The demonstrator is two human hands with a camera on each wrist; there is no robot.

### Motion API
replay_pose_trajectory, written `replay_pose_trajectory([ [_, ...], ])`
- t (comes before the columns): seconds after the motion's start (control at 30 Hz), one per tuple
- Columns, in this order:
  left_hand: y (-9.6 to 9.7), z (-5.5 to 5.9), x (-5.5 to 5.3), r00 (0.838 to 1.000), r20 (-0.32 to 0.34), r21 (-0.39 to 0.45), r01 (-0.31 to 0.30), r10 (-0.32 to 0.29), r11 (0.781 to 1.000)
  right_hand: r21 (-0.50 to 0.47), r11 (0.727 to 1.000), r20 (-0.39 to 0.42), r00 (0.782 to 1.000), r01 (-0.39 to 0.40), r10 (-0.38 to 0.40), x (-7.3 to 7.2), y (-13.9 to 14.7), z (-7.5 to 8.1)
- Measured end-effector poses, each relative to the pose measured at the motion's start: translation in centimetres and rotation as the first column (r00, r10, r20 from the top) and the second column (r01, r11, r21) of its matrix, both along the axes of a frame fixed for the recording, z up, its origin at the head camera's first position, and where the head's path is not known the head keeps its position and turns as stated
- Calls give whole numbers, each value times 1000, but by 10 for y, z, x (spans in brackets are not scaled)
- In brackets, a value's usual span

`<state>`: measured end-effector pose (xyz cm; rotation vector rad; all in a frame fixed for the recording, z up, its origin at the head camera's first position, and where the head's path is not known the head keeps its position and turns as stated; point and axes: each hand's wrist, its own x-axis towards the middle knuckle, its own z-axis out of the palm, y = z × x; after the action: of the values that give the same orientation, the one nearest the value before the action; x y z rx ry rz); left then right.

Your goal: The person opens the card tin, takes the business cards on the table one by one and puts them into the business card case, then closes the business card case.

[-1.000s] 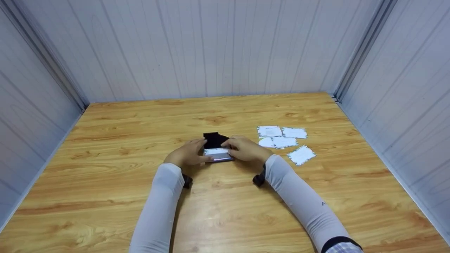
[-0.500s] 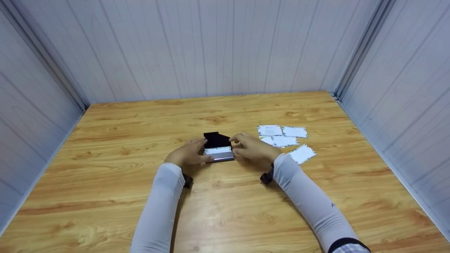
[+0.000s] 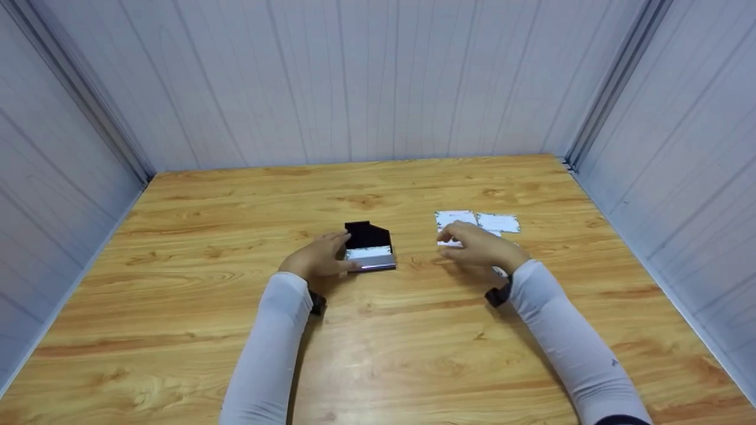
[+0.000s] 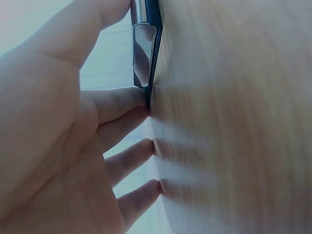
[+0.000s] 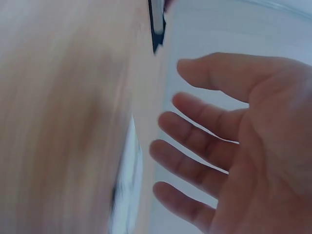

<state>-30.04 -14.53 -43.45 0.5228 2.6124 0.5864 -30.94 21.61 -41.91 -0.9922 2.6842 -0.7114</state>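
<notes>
A business card case [image 3: 372, 260] with a silver front lies on the table, its black lid [image 3: 361, 236] folded back. One white card [image 3: 369, 252] with a leafy border shows inside it. My left hand [image 3: 318, 256] holds the case at its left side, thumb on the front edge and index finger by the lid. In the left wrist view, the thumb and index fingertip meet the case [image 4: 144, 53], while the other fingertips rest on the table. My right hand [image 3: 479, 244] is over the loose cards with relaxed, bent fingers and nothing in them.
Several loose cards lie to the right: one card [image 3: 453, 217] at the back left, another card [image 3: 498, 222] beside it, others partly hidden under the right hand. The wooden table [image 3: 366, 342] is bounded by pale panel walls [image 3: 372, 82] at the back and sides.
My right hand has let go of the case's right side and moved right, over the loose cards. The left hand and the case stay where they were.
</notes>
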Motion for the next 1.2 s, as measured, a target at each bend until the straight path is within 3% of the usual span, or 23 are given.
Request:
replay_pose_trajectory([
  [0.23, -1, -3, -1, 1000, -3, -5, 1, -1, 1000, 19, 996, 78, 993, 90, -92, 6, 48, 9],
  [0.43, -2, -3, -1, 1000, -7, -6, 14, -14, 1000, 30, 985, 168, 970, 172, -175, 9, 82, 16],
  [0.63, -1, 0, 1, 1000, -7, 10, 8, -8, 1000, 118, 954, 228, 928, 274, -295, 11, 102, 18],
  [0.9, -2, 0, 1, 1000, -5, 10, 6, -5, 1000, 174, 926, 355, 856, 334, -376, 16, 109, 20],
  [1.13, -1, 2, 3, 1000, -5, 21, 7, -7, 1000, 232, 914, 293, 872, 332, -391, 14, 111, 19],
  [1.2, -1, 2, 3, 1000, -3, 23, 5, -5, 1000, 231, 912, 312, 862, 340, -400, 14, 112, 19],
])
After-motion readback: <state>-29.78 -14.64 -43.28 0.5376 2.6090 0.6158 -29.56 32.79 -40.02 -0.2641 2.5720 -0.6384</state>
